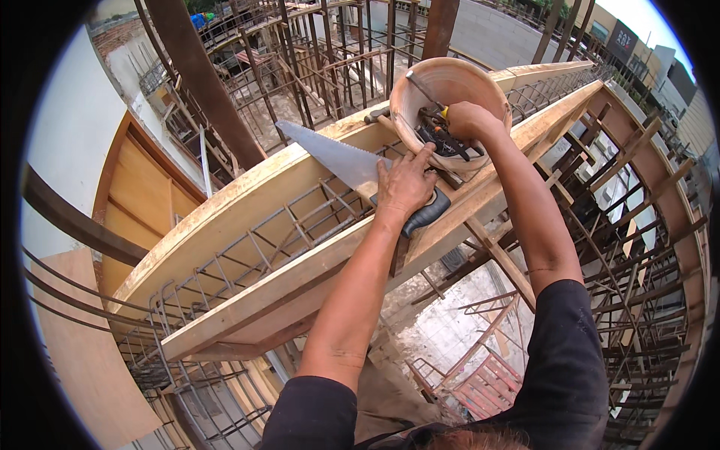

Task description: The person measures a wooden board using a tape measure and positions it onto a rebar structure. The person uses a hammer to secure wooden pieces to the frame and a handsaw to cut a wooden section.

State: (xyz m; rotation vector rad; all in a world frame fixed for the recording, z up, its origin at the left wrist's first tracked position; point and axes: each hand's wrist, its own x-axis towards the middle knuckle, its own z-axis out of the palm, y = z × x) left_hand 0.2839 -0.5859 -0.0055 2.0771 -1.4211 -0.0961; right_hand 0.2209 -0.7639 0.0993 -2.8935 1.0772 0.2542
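A worn, pale-orange bucket (pixel 448 69) stands tilted toward me on the timber formwork, with dark hand tools (pixel 439 139) jumbled inside. My left hand (pixel 405 184) is closed at its near-left rim, fingers curled over the edge. Beneath and beside that hand lies a handsaw (pixel 334 154), its toothed blade pointing up-left and its dark grip (pixel 426 216) emerging below my wrist. My right hand (pixel 472 124) reaches into the bucket, closed on a metal-shafted tool (pixel 426 90) with a bit of yellow at its handle; the rest is hidden by my fingers. A hammer (pixel 379 115) rests left of the bucket.
A curved wooden beam form (pixel 247 191) holds a rebar cage (pixel 281 232) and crosses in front of me. Rusty steel posts (pixel 202 82) rise beyond. Scaffold bars and rebar (pixel 630 300) crowd the right. Far below lies a pale floor (pixel 457 307) with a red metal frame (pixel 487 386).
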